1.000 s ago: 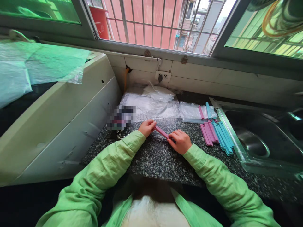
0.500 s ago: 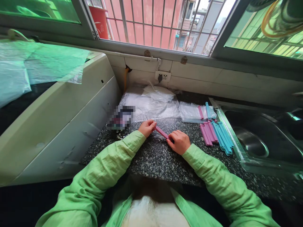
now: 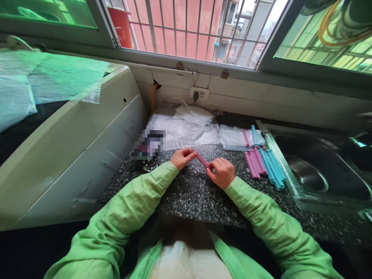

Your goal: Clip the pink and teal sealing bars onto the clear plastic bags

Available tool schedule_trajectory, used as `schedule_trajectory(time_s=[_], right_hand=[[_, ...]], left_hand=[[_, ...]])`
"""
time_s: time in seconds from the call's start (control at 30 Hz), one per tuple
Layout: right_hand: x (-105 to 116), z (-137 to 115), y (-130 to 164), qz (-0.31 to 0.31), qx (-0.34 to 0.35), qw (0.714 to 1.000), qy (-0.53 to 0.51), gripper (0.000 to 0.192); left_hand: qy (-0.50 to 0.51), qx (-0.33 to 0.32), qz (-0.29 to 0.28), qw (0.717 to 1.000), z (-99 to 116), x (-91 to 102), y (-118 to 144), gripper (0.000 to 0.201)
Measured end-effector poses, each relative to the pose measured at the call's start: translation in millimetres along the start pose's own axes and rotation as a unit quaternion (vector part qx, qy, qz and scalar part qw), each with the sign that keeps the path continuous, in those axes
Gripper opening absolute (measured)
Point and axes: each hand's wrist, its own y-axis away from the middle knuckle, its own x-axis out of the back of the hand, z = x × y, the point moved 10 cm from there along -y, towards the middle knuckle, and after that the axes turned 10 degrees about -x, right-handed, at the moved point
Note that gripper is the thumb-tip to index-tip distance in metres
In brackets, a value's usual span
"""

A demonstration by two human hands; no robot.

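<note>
Speckled countertop (image 3: 186, 193) left of the sink (image 3: 308, 170): left hand (image 3: 180, 158) and right hand (image 3: 221, 172) each pinch an end of a pink clip (image 3: 202, 159), its long axis slanting from upper-left toward lower-right.

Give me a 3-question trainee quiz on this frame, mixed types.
1. True or false: both hands grip the same pink clip.
2. Which colour of loose clips lies nearest the sink? A) pink B) blue C) green
3. Fill in: the clear bags lie on the counter, against the wall under the ____.

Key
1. True: the left hand holds one end and the right hand the other.
2. B: the blue clips lie between the pink clips and the sink.
3. window
</note>
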Motion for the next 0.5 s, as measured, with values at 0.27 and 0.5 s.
schedule_trajectory(time_s=[0.27,0.5], right_hand=[[-0.3,-2.9,0.2,0.002,0.011,1.0,0.012,0.014],[-0.2,-1.1,-0.3,-0.016,0.004,1.0,-0.015,0.014]], left_hand=[[0.011,-0.003,0.01,1.0,4.8,0.6,0.2,0.046],[0.026,-0.005,0.015,1.0,5.5,3.3,1.5,0.042]])
